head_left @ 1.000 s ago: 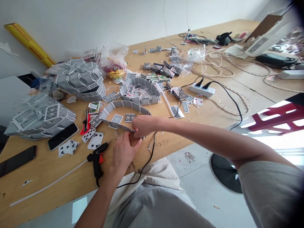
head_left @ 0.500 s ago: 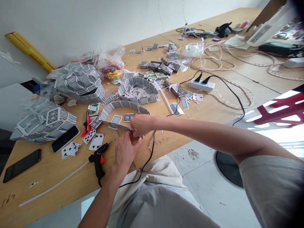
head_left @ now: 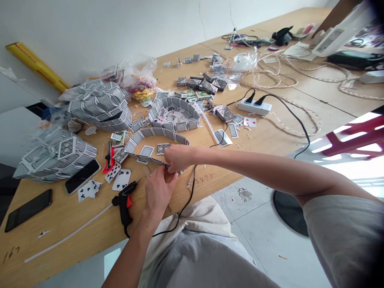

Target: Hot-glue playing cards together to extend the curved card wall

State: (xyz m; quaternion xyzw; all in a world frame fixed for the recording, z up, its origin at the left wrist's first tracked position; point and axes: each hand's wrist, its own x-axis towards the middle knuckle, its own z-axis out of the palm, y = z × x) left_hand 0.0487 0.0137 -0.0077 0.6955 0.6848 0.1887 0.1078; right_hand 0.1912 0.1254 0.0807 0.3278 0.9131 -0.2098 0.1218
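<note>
A curved strip of joined playing cards (head_left: pixel 141 138) stands on edge on the table, open at its right side. At its near end, my left hand (head_left: pixel 159 187) pinches the strip from the front. My right hand (head_left: pixel 179 158) is closed on the same end from above, its fingertips partly hidden. Two loose cards, one patterned black (head_left: pixel 163 149) and one grey (head_left: pixel 147 151), lie inside the curve. Behind it sits a closed ring of cards (head_left: pixel 183 126) with card pieces in it. A black glue gun (head_left: pixel 123 204) lies left of my left hand.
Two large card-built shapes (head_left: pixel 99 104) stand at the left, near two phones (head_left: pixel 28 210) and a red cutter (head_left: pixel 109 160). Card boxes (head_left: pixel 207 86) lie farther back. A power strip (head_left: pixel 254 107) sits at the right, and a black cable (head_left: pixel 192 192) runs near my hands.
</note>
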